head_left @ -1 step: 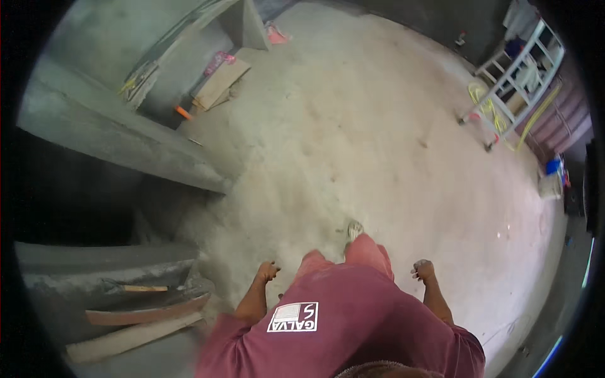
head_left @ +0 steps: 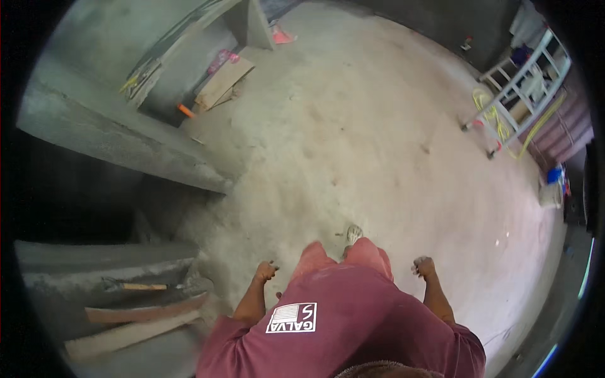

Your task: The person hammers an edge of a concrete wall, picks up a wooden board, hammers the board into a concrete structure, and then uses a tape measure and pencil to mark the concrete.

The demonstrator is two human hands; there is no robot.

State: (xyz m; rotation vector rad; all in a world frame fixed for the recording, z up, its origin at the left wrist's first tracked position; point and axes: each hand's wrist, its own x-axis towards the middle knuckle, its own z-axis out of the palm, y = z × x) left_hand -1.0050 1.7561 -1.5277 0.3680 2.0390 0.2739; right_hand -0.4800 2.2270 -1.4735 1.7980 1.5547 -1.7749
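My left hand (head_left: 266,271) hangs beside my left thigh, over the dusty floor (head_left: 353,157). Its fingers are curled in and the thumb side points forward; whether anything small is inside cannot be made out. On the other side, my right hand (head_left: 424,267) is held out from my right thigh. Pale dust covers its fingertips, which are loosely bent and a little apart, with nothing visible in them. Neither hand touches any object in view. Below me show my reddish trousers (head_left: 359,257) and the tip of one dusty shoe (head_left: 354,234).
A wood-handled tool (head_left: 145,286) and boards (head_left: 145,312) lie at the lower left. Concrete slabs (head_left: 126,145) jut in from the left, with wooden sheets (head_left: 224,82) beyond. At the far right stand a ladder (head_left: 526,94), a yellow hose (head_left: 485,104) and a bucket (head_left: 551,195).
The view has shifted slightly, so the ladder and bucket sit a little farther right and lower. My left knee shows farther forward. Both hands keep nearly the same pose.
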